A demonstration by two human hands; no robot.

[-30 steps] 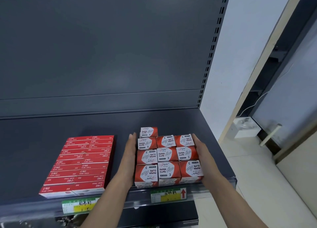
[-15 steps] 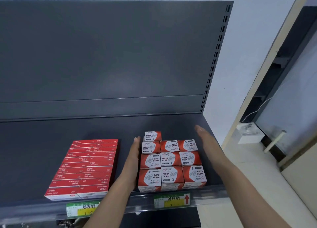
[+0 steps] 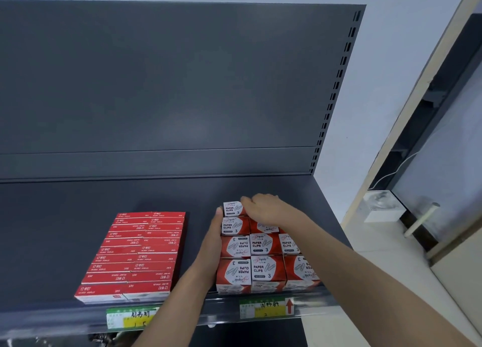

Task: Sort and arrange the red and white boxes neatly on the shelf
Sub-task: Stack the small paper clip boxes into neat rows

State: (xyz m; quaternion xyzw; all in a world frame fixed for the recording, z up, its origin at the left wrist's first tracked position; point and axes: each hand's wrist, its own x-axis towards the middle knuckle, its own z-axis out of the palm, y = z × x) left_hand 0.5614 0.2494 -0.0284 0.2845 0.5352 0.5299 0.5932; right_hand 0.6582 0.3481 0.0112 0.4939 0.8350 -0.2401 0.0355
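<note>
A: Where are the paper clip boxes (image 3: 263,245) found?
B: They are packed at the shelf's (image 3: 156,198) front right, right of the staple boxes (image 3: 135,255).
A: And the hands?
B: The left hand (image 3: 215,239) is pressed flat, fingers straight, against their left side. The right hand (image 3: 263,211) is curled at the rear box (image 3: 232,208); whether it is grasped cannot be told.
</note>
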